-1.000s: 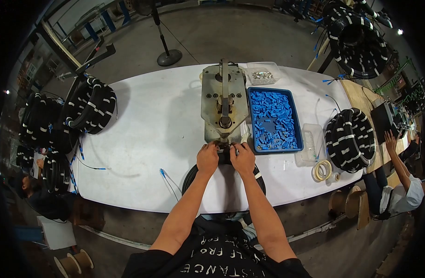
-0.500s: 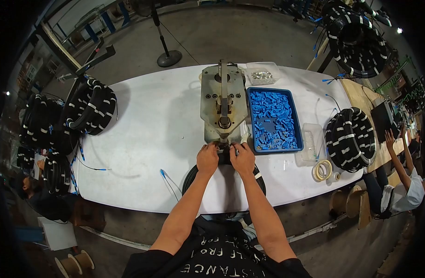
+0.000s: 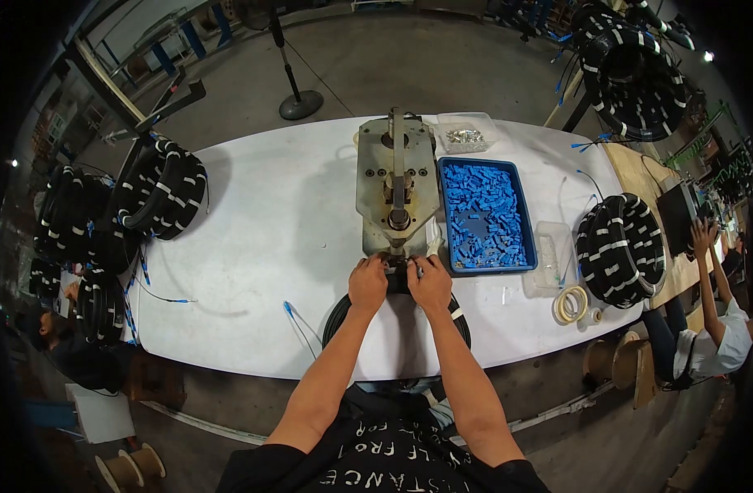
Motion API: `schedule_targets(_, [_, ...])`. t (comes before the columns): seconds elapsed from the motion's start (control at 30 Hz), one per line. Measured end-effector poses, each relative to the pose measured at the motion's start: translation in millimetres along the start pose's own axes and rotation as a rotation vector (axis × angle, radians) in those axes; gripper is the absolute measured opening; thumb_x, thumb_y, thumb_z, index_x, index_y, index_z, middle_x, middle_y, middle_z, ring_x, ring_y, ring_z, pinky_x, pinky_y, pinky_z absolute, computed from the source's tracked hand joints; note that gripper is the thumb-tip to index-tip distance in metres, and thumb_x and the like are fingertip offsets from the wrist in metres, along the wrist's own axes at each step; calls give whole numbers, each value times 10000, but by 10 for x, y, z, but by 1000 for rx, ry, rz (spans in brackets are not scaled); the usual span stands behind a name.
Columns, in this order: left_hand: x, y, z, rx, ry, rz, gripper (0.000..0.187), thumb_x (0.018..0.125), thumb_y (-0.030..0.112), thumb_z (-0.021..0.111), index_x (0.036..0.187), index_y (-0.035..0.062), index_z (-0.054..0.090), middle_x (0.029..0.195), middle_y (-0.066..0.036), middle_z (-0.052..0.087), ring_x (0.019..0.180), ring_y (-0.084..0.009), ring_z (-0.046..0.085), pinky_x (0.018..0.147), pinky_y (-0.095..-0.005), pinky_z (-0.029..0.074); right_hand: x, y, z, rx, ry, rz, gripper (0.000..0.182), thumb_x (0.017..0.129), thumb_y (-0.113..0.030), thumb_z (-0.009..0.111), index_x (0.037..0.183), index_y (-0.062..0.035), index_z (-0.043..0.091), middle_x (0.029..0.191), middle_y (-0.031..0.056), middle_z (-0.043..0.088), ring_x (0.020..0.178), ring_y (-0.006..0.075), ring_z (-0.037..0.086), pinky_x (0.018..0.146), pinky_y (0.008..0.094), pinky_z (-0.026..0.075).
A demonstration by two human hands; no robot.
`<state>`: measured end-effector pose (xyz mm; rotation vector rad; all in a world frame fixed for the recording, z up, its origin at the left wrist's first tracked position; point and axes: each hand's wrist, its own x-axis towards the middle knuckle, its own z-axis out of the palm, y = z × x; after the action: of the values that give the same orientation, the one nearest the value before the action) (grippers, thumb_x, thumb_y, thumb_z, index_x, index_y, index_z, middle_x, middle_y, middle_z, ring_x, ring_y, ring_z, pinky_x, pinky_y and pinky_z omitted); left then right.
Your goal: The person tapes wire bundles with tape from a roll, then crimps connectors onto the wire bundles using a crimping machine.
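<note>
My left hand (image 3: 367, 283) and my right hand (image 3: 430, 283) sit close together at the front edge of a metal press tool (image 3: 395, 185) on the white table (image 3: 261, 230). Both pinch a small dark piece between them, at the tool's near end; what it is stays hidden by the fingers. Under my wrists lies a coil of black cable (image 3: 459, 316), with a blue-tipped cable end (image 3: 288, 308) trailing to the left.
A blue tray of small blue parts (image 3: 485, 214) stands right of the tool, a clear box of metal bits (image 3: 465, 131) behind it. Black cable coils (image 3: 159, 187) (image 3: 620, 246) lie at both table ends. Tape rolls (image 3: 569, 302) sit front right. Another person (image 3: 705, 329) works at the right.
My hands stay at the tool's front edge. The person at the right has raised an arm a little higher.
</note>
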<state>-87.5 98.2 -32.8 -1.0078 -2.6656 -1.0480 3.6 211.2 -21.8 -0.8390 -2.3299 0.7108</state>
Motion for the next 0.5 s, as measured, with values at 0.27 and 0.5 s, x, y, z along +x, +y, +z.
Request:
schedule_targets(0.27, [5,3,10,-17,4,-3,155,853,47,536,978,36,628,850,-133,664,834,-332,629,732,-439,521,6,-28,-17,44,40,-11,180,842,-238,627,905,-92,710,860,129,625,749,354,637,660,436,519])
schedule_targets(0.5, [-15,7,23,-113,31,-75,162,898,83,521,980,23,648,919,-168,668,856,-378,639,737,-463,520,16,-25,-10,46,82,-42,162,845,-231,631,876,-87,698,843,129,623,725,361,630,639,441,512])
